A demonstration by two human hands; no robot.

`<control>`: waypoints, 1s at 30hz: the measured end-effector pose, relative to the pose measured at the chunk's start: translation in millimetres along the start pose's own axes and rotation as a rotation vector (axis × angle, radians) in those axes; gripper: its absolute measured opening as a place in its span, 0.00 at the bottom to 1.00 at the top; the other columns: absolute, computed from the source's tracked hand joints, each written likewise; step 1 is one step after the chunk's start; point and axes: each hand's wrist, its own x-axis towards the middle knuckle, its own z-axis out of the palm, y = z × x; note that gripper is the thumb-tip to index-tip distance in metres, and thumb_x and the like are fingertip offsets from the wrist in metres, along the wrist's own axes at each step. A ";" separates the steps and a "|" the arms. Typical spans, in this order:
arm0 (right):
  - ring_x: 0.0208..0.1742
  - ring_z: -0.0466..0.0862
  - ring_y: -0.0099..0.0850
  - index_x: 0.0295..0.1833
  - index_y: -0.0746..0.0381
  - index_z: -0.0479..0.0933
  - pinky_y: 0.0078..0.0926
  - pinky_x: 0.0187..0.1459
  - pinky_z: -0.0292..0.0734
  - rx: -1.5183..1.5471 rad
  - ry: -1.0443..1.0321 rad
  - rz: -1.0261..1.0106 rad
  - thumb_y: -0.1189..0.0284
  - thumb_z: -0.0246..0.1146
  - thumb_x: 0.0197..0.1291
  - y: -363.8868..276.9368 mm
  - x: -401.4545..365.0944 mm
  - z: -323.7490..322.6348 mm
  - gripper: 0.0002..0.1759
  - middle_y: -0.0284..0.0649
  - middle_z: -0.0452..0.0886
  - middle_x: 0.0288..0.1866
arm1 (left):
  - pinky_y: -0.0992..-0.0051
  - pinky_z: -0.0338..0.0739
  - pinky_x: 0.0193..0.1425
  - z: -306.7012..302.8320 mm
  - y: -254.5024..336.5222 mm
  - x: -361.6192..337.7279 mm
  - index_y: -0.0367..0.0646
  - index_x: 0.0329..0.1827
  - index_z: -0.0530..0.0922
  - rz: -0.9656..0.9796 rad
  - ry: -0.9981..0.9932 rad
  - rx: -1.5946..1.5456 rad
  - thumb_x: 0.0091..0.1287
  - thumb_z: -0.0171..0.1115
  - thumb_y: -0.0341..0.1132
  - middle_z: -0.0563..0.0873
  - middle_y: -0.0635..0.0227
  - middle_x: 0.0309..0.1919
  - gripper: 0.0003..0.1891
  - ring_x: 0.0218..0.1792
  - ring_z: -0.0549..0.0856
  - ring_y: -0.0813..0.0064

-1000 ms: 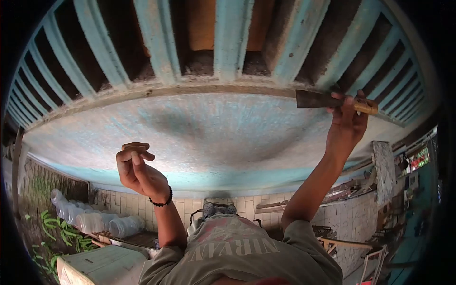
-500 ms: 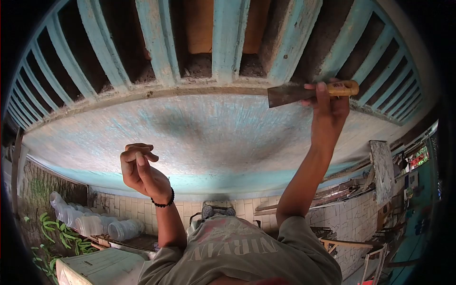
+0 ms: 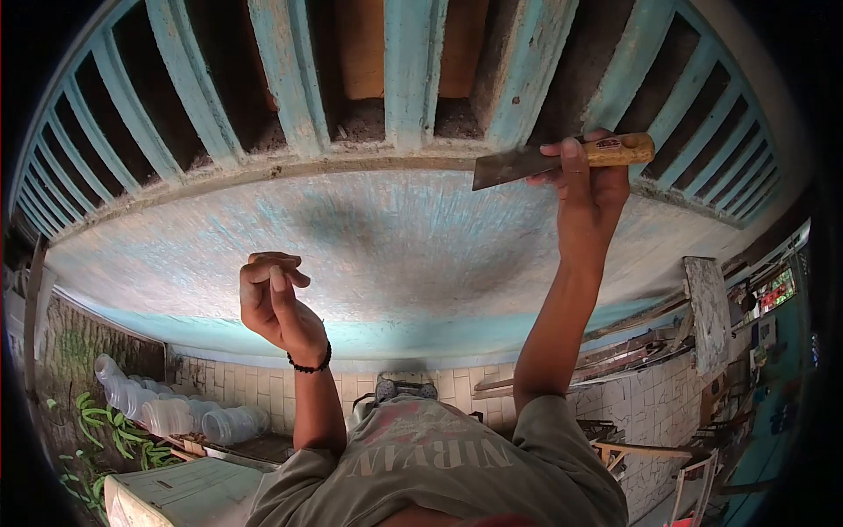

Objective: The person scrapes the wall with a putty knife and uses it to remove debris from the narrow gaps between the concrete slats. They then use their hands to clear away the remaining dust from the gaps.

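My right hand [image 3: 587,180] grips a scraper [image 3: 514,165] by its yellow wooden handle, with the thumb on the near side. The wide metal blade points left, lying close along the ledge [image 3: 369,163] under the slats. Below it spreads a wall [image 3: 395,237] with worn, patchy blue and whitish paint. On the left, my left hand [image 3: 281,303] is raised in front of this wall, fingers curled in towards the thumb and nothing seen in them. A dark beaded bracelet [image 3: 312,358] circles that wrist.
Light blue slats [image 3: 408,75] with dark gaps rise above the ledge. At lower left are clear plastic tubs [image 3: 233,424], green plants [image 3: 114,430] and a pale cabinet-like box [image 3: 184,487]. Wooden pieces [image 3: 623,351] lie at the right, over a tiled floor [image 3: 263,386].
My right hand has shifted left with the scraper, its blade now tilted more along the ledge. My left hand has moved slightly right and stays curled.
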 end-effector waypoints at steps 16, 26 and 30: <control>0.44 0.90 0.30 0.57 0.64 0.71 0.29 0.34 0.93 0.164 -0.039 0.097 0.75 0.65 0.75 21.1 -1.0 -8.9 0.12 0.44 0.84 0.46 | 0.66 0.75 0.48 -0.9 5.7 -4.2 0.38 0.36 0.75 -0.042 0.007 0.032 0.76 0.53 0.32 0.78 0.63 0.26 0.10 0.36 0.78 0.68; 0.49 0.91 0.34 0.56 0.67 0.72 0.30 0.36 0.95 0.131 -0.129 0.133 0.77 0.63 0.76 24.9 -12.7 14.8 0.10 0.42 0.82 0.48 | 0.67 0.73 0.46 -7.0 6.4 -7.6 0.37 0.36 0.75 -0.011 -0.016 0.069 0.76 0.52 0.33 0.78 0.62 0.27 0.11 0.36 0.77 0.69; 0.51 0.91 0.33 0.58 0.66 0.69 0.30 0.35 0.95 0.009 -0.053 0.007 0.78 0.63 0.75 12.1 -12.6 6.7 0.12 0.42 0.81 0.47 | 0.66 0.73 0.48 -4.6 10.7 -7.1 0.37 0.36 0.75 -0.019 -0.035 0.065 0.77 0.52 0.32 0.77 0.64 0.25 0.10 0.37 0.77 0.69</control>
